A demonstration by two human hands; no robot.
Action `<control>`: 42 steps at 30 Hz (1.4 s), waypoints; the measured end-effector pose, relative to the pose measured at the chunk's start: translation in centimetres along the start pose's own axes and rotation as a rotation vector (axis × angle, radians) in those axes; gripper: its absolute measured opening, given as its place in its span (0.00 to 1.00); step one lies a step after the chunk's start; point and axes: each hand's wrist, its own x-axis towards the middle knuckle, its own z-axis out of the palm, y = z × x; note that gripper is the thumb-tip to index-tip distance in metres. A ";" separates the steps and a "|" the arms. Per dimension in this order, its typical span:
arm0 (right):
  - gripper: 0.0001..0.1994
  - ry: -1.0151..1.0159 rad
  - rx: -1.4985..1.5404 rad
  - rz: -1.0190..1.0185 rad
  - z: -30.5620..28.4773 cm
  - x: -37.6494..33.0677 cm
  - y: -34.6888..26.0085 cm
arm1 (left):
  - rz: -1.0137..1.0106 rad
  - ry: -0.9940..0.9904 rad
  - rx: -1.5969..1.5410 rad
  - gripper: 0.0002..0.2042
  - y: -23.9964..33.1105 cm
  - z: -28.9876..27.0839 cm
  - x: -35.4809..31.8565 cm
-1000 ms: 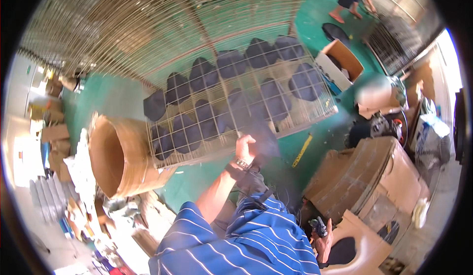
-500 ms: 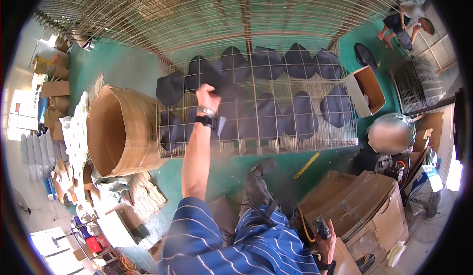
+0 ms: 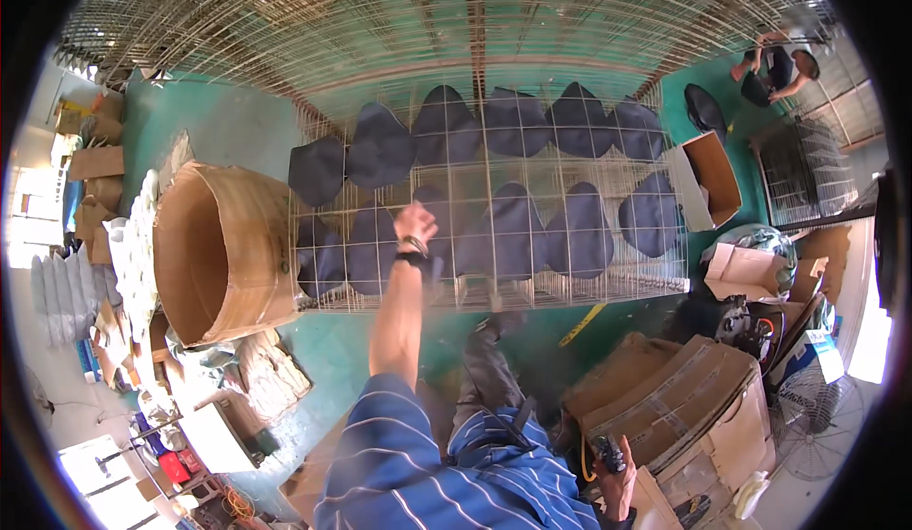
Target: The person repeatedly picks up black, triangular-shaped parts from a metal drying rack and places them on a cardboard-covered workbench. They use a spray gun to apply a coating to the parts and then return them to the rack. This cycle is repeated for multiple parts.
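the left hand (image 3: 415, 226) is stretched out over the flat rectangular wire mesh rack (image 3: 655, 288), with a dark wristband just behind it. it sits over the rack's near-left part, above the gap between two of the dark navy teardrop-shaped fabric pieces (image 3: 513, 231) laid out on the rack. its fingers look curled loosely together, but the picture is too small to say whether they pinch a wire, a piece of fabric, or nothing.

relative to the rack: its long axis runs left to right across the view, and the fabric pieces lie on it in two rows along that axis. each piece's own long axis runs across the rack, narrow tip pointing to the rack's far edge. the nearest pieces lie just to the left and just to the right of the fingers, in the near row; the far row is beyond the fingertips.

the right hand (image 3: 617, 463) is well apart from the rack, low on its near side, closed around a small black handheld tool (image 3: 608, 451). the left hand is plainly the nearer one.

a large round brown cardboard drum (image 3: 242, 245) lies on its side touching the rack's left end.
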 end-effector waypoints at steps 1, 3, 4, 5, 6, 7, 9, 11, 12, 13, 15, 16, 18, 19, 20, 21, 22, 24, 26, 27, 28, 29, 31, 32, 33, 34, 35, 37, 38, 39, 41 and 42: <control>0.40 0.009 -0.004 -0.019 -0.2 0.0 0.4 | -0.032 -0.060 0.021 0.15 -2.3 0.6 -1.5; 0.40 0.031 -0.006 -0.054 -0.2 -0.3 1.8 | -0.155 -0.187 0.089 0.10 -6.4 2.3 -5.3; 0.39 0.041 0.009 -0.087 -0.2 -0.5 2.5 | -0.203 -0.245 0.132 0.09 -8.6 3.1 -7.2; 0.39 0.041 0.020 -0.102 -0.4 -0.7 3.0 | -0.249 -0.291 0.172 0.08 -11.0 3.1 -9.0; 0.38 0.037 0.031 -0.119 -0.6 -0.9 3.4 | -0.179 -0.458 0.356 0.07 -13.6 2.4 -10.1; 0.38 0.055 0.052 -0.119 -0.4 -1.1 4.1 | -0.192 -0.526 0.481 0.07 -15.3 3.3 -13.2; 0.38 0.061 0.046 -0.205 -0.4 -0.7 7.3 | -0.155 -0.780 0.744 0.10 -21.3 1.5 -15.4; 0.37 0.081 0.130 -0.160 -0.1 -2.2 9.9 | 0.526 -1.014 1.420 0.14 -25.1 0.9 -19.7; 0.36 0.090 0.217 -0.100 0.2 -3.2 9.6 | 0.419 -1.163 1.610 0.15 -27.1 0.4 -21.2; 0.36 0.113 0.313 -0.036 0.5 -4.0 9.8 | 0.459 -1.266 1.752 0.15 -27.7 -0.1 -23.1; 0.35 0.148 0.314 -0.121 0.2 -4.9 13.1 | 0.540 -1.440 2.039 0.15 -29.7 -1.5 -24.8; 0.35 0.162 0.357 -0.137 0.1 -5.5 14.2 | 0.510 -1.454 2.082 0.16 -30.3 -2.5 -24.8; 0.35 0.259 0.546 -0.037 0.3 -8.7 15.6 | 0.496 -1.597 2.138 0.17 -31.5 -1.6 -24.6; 0.33 0.298 0.547 -0.019 -0.6 -10.1 14.1 | 0.476 -1.665 2.118 0.17 -31.1 -1.5 -24.2; 0.32 0.374 0.476 -0.035 -1.1 -11.0 14.3 | 0.419 -1.581 2.049 0.19 -31.1 -2.4 -23.0; 0.31 0.473 0.414 -0.014 -1.4 -12.4 15.2 | 0.543 -1.560 1.837 0.17 -31.0 -3.2 -22.1; 0.30 0.573 0.457 -0.003 -1.6 -14.3 15.1 | 0.481 -1.487 1.792 0.13 -31.7 -3.7 -20.6; 0.28 0.761 0.477 0.083 -2.5 -17.7 15.1 | 0.035 -1.376 1.819 0.06 -31.1 -2.8 -19.2; 0.27 0.880 0.448 0.174 -4.0 -21.1 15.5 | 0.446 -1.629 1.962 0.07 -30.7 -2.5 -17.9; 0.27 0.935 0.428 0.204 -4.3 -22.8 16.1 | 0.360 -1.591 2.037 0.07 -31.0 -1.8 -18.1; 0.27 1.010 0.467 0.215 -3.8 -24.2 17.0 | 0.272 -1.551 2.115 0.07 -31.0 -1.5 -18.1; 0.26 1.050 0.535 0.289 -3.3 -26.1 17.3 | 0.511 -1.741 2.198 0.08 -30.5 -1.4 -18.3; 0.25 1.142 0.614 0.331 -1.5 -26.4 17.3 | 1.386 -2.164 2.131 0.10 -29.0 2.3 -18.0; 0.24 1.139 0.715 0.356 -1.2 -27.1 17.5 | 0.598 -1.866 2.031 0.07 -28.5 3.0 -17.5; 0.24 1.141 0.796 0.292 -0.2 -27.2 18.9 | 0.081 -1.470 1.645 0.04 -27.7 3.6 -17.1; 0.24 1.103 0.802 0.330 0.7 -27.4 19.0 | -0.041 -1.157 1.555 0.08 -27.6 4.5 -20.7; 0.24 1.073 0.815 0.356 1.3 -27.0 19.0 | 0.006 -1.043 1.546 0.15 -27.0 6.7 -23.4; 0.23 0.917 0.787 0.286 1.0 -24.8 19.2 | 0.064 -1.011 1.485 0.16 -24.5 9.0 -25.7; 0.23 0.880 0.761 0.303 0.0 -23.6 18.3 | 0.022 -1.021 1.386 0.16 -23.1 8.9 -25.6; 0.24 0.910 0.698 0.182 -1.7 -22.0 17.7 | -0.053 -1.068 1.281 0.16 -23.7 9.5 -25.6; 0.27 0.894 0.578 0.128 -3.8 -17.7 20.6 | -0.151 -0.989 1.232 0.17 -22.3 7.2 -23.0; 0.28 0.969 0.435 0.177 -6.1 -15.4 20.5 | -0.084 -0.927 1.327 0.18 -22.1 5.5 -22.2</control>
